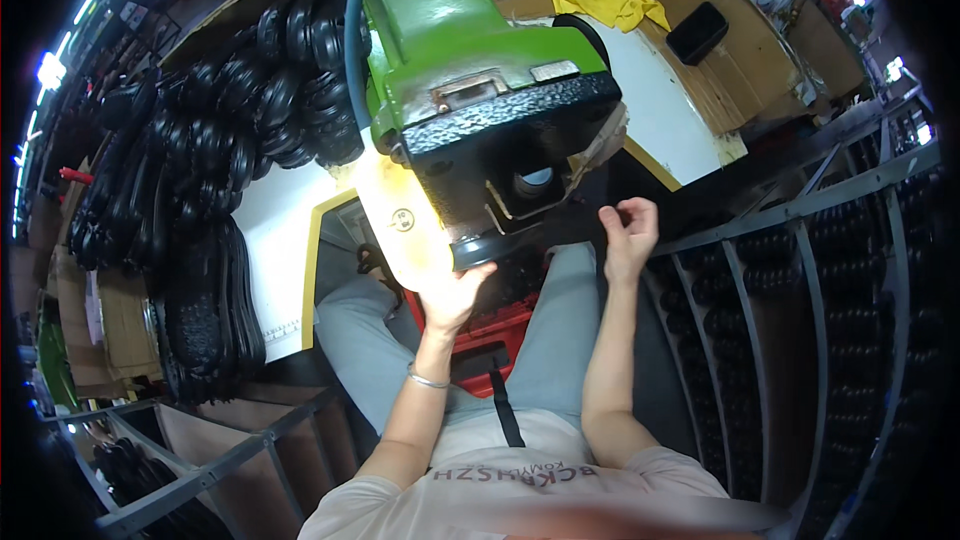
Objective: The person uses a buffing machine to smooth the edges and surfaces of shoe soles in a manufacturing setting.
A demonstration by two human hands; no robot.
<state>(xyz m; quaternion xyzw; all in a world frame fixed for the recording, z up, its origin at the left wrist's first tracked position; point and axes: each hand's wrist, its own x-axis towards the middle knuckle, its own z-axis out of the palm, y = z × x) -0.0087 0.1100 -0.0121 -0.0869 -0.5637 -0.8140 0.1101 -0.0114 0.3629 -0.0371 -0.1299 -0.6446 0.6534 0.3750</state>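
A big green machine [440, 30] with a black textured head [510, 120] hangs over my lap. My left hand [455, 295] reaches up under it and holds a black rubber shoe sole [478, 252] against the lit underside of the machine. My right hand [630, 235] hovers to the right of the machine head with curled fingers and nothing visible in it. A metal bangle [428, 380] sits on my left wrist.
Stacks of black soles [220, 140] fill the white table at the left. A metal rack [830, 290] with more soles stands on the right. A yellow cloth [610, 2] and a black box [697, 32] lie behind the machine. A red crate [490, 335] sits between my knees.
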